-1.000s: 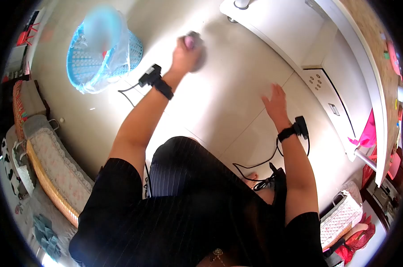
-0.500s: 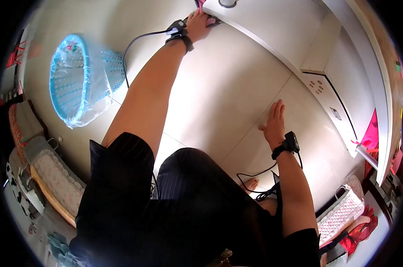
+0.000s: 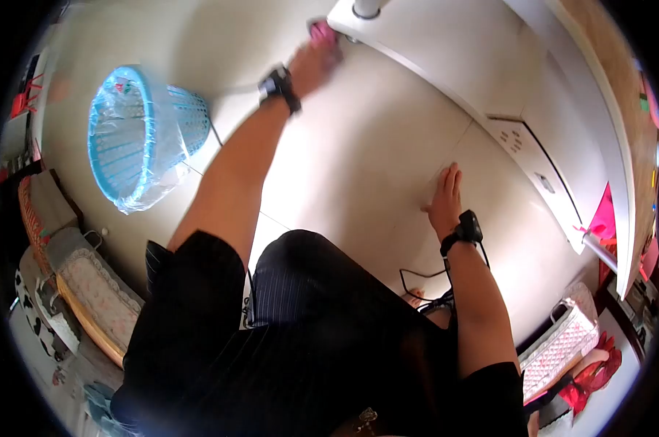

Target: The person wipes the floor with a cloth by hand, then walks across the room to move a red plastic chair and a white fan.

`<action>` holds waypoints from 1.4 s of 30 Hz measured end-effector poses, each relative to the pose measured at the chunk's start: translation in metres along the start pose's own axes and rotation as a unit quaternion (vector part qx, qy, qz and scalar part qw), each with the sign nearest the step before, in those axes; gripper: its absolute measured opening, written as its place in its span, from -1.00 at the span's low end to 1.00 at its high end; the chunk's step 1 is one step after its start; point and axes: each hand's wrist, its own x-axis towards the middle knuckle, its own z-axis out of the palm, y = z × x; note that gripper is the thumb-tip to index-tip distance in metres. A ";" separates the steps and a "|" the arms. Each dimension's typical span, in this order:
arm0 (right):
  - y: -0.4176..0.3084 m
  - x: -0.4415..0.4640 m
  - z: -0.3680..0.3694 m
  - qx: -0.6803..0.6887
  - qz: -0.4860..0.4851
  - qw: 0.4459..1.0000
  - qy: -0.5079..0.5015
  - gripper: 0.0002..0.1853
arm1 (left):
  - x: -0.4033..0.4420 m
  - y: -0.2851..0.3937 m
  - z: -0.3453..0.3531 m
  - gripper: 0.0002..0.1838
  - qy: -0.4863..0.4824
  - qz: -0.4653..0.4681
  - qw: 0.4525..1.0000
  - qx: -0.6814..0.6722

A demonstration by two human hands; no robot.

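Note:
At the top of the head view, my left hand (image 3: 316,65) is smeared by motion, low over the tiled floor by the corner of the white cabinet. At its fingertips is a pink cloth-like thing (image 3: 321,31) with a dark edge; the blur hides its exact kind, and the fingers look closed on it. My right hand (image 3: 446,200) rests flat on the floor with fingers stretched out and nothing in it. Both wrists wear black straps with a small device and a cable.
A blue mesh wastebasket (image 3: 148,138) with a clear plastic liner lies tipped at the left. The white cabinet (image 3: 446,58) spans the upper right, with a table edge (image 3: 599,80) above it. Padded seats (image 3: 100,288) line the lower left; a quilted pink-white cushion (image 3: 560,348) is at lower right.
My left hand has pulled back from the cabinet's corner, down and left, and the pink thing has come along with it. My right hand stays in place on the floor. The view has shifted slightly.

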 end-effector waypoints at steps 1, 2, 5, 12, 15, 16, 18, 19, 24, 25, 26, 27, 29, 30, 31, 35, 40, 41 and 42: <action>0.001 -0.002 0.003 -0.004 0.006 1.000 0.004 0.25 | 0.018 -0.033 0.020 -0.64 0.064 -0.033 0.997 0.007; 0.000 -0.002 0.004 -0.007 0.009 1.000 0.009 0.27 | 0.024 -0.047 0.031 -0.58 0.135 0.071 0.979 0.134; -0.006 0.001 -0.006 0.001 0.026 1.000 -0.009 0.28 | -0.001 -0.003 0.021 -0.48 0.029 0.011 0.999 -0.008; -0.007 0.001 -0.005 -0.013 0.024 1.000 -0.014 0.30 | -0.142 0.105 0.081 -0.47 -0.009 0.300 0.954 -0.028; -0.004 0.002 0.000 -0.039 0.010 0.999 -0.012 0.31 | -0.133 0.099 0.048 -0.53 -0.073 0.156 0.982 -0.080; -0.003 0.004 0.000 -0.028 0.008 0.999 -0.014 0.31 | -0.123 0.090 0.032 -0.57 -0.100 0.083 0.986 -0.107; -0.002 0.003 -0.001 -0.003 0.009 1.000 -0.023 0.31 | -0.119 0.053 0.009 -0.62 0.067 0.068 0.995 0.018; -0.001 -0.001 0.001 -0.001 0.003 1.000 -0.016 0.31 | -0.116 0.033 -0.004 -0.64 0.160 0.085 0.980 0.085; -0.001 -0.002 -0.002 0.022 -0.015 1.000 0.014 0.27 | -0.120 -0.107 0.018 -0.43 0.246 -0.030 0.949 0.193; -0.002 -0.003 -0.005 0.025 -0.003 1.000 0.000 0.26 | -0.127 -0.090 0.019 -0.43 0.225 -0.044 0.966 0.123; -0.004 -0.001 -0.009 0.027 0.008 1.000 -0.011 0.25 | -0.134 -0.072 0.021 -0.43 0.206 -0.061 0.975 0.052; -0.007 0.001 -0.011 0.028 0.016 0.999 -0.022 0.23 | -0.151 -0.037 0.019 -0.43 0.149 -0.085 0.982 -0.079; -0.005 0.000 -0.005 0.010 0.008 1.000 -0.017 0.21 | -0.171 0.031 0.007 -0.41 -0.021 -0.008 0.990 0.140; -0.005 0.001 -0.005 0.008 0.008 1.000 -0.014 0.21 | -0.183 0.075 -0.009 -0.40 -0.147 -0.008 0.975 0.168; -0.005 0.002 -0.004 0.006 0.007 1.000 -0.010 0.20 | -0.210 0.085 -0.003 -0.38 -0.213 0.025 0.972 0.099; 0.002 0.000 0.002 0.004 -0.002 1.000 -0.015 0.21 | -0.284 0.049 0.046 -0.23 -0.240 0.163 0.957 -0.007; -0.004 0.002 -0.006 0.013 0.006 0.999 -0.030 0.23 | -0.215 0.011 -0.015 -0.32 0.002 -0.040 0.999 -0.026; -0.005 0.001 -0.004 0.007 -0.001 1.000 -0.020 0.22 | -0.208 -0.037 0.003 -0.35 0.162 -0.005 0.987 0.020; -0.005 0.002 -0.003 0.001 -0.002 1.000 -0.010 0.22 | -0.186 -0.066 0.002 -0.39 0.211 -0.024 0.977 0.033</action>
